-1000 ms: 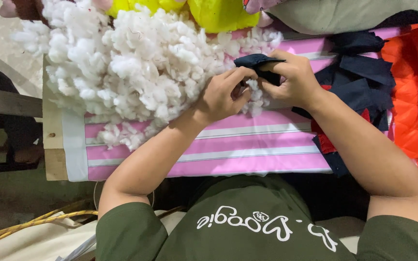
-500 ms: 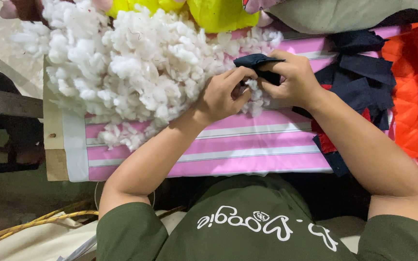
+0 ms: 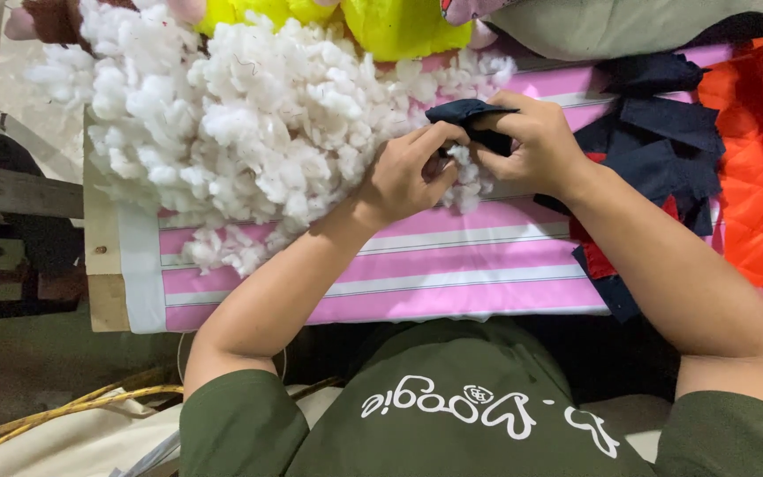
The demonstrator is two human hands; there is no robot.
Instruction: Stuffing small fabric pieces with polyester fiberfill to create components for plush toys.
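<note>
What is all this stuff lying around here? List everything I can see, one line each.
white stuffing: one big loose heap, white, on the left half of the table
pink striped cloth: one, pink with white stripes, covering the tabletop
small navy fabric piece: one, dark navy, held between both hands, a tuft of white stuffing at it
navy fabric scraps: a pile, count unclear, dark navy, right of the hands
red fabric: some, red, partly under the navy scraps
orange quilted fabric: one, bright orange, far right
yellow soft items: at least two, yellow, top edge
left hand: one, pinching stuffing at the navy piece
right hand: one, gripping the navy piece
</note>
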